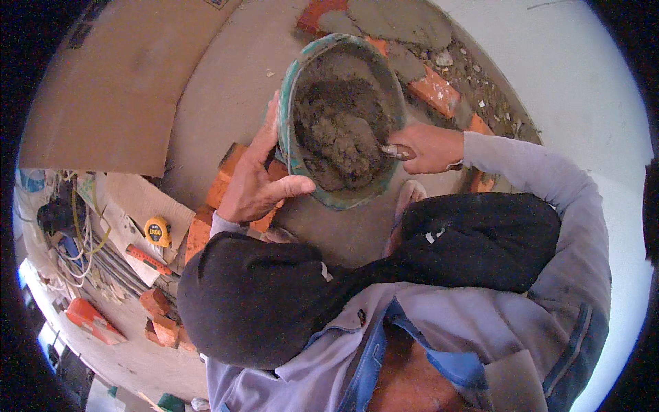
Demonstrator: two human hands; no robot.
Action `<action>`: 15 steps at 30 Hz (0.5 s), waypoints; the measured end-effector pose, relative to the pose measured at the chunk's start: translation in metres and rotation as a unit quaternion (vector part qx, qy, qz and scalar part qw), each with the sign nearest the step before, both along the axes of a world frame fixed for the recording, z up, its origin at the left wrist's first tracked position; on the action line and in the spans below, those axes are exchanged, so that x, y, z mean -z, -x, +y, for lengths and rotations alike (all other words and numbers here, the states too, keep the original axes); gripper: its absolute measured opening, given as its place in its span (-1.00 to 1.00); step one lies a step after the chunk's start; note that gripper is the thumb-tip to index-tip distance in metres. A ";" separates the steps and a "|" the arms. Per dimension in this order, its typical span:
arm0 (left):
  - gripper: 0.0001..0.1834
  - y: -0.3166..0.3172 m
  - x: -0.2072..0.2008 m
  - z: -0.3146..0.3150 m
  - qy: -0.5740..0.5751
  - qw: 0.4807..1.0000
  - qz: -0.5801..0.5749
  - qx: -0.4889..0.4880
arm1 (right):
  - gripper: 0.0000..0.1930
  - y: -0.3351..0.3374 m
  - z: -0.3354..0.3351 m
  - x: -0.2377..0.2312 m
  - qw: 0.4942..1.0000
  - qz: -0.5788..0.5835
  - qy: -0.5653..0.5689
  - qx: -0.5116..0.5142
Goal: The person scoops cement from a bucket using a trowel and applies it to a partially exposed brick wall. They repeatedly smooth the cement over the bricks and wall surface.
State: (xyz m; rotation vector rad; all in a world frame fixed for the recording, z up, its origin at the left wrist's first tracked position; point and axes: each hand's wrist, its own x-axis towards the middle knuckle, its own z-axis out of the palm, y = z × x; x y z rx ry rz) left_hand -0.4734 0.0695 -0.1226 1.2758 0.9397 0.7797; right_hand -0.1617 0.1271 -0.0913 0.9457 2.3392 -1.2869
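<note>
A green bucket [290,154] stands tilted in front of me, partly filled with wet grey mortar [341,93]. My left hand [255,184] steadies it from the left side, with the fingers stretched along the outer wall and the thumb at the near rim. On the right, my right hand [437,147] is closed around the handle of a trowel [397,152]. The trowel's blade reaches into the bucket and is hidden by, or coated in, mortar. Both my knees, in dark trousers, are close to the bucket's near side.
Orange bricks [434,91] and spread mortar [405,24] run along the pale wall [583,82]. More bricks [223,175] lie beside my left hand. Left are a cardboard sheet [123,82], a yellow tape measure [158,232], a red utility knife [147,259] and tangled cables [86,240].
</note>
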 end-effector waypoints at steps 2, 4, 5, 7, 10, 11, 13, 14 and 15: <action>0.15 -0.002 -0.004 0.002 0.002 1.000 0.024 0.004 | -0.81 -0.007 0.001 -0.006 0.998 -0.012 0.062 0.015; 0.14 -0.006 -0.006 0.005 -0.010 0.999 0.039 0.006 | -0.81 -0.012 0.000 -0.009 0.995 -0.012 0.090 0.030; 0.13 -0.008 -0.008 0.008 -0.028 0.999 0.038 0.001 | -0.81 -0.013 0.002 -0.010 0.996 -0.007 0.082 0.034; 0.11 -0.008 -0.013 0.013 -0.053 0.998 0.031 -0.005 | -0.82 -0.016 0.003 -0.009 0.996 0.005 0.079 0.045; 0.08 -0.007 -0.017 0.012 -0.021 0.999 0.030 -0.015 | -0.82 -0.027 0.004 -0.002 0.995 0.031 0.084 0.044; 0.07 -0.015 -0.016 0.014 0.015 0.999 0.029 -0.003 | -0.82 -0.042 0.001 -0.004 0.996 0.030 0.072 0.052; 0.00 -0.019 -0.026 0.009 0.085 0.996 -0.001 -0.029 | -0.82 -0.056 -0.001 -0.011 0.994 0.062 0.071 0.062; -0.03 -0.024 -0.026 0.009 0.119 0.992 -0.023 -0.038 | -0.82 -0.065 -0.006 -0.018 0.991 0.075 0.073 0.088; -0.07 -0.018 -0.029 0.003 0.159 0.984 -0.049 -0.055 | -0.81 -0.070 -0.005 -0.023 0.987 0.094 0.075 0.102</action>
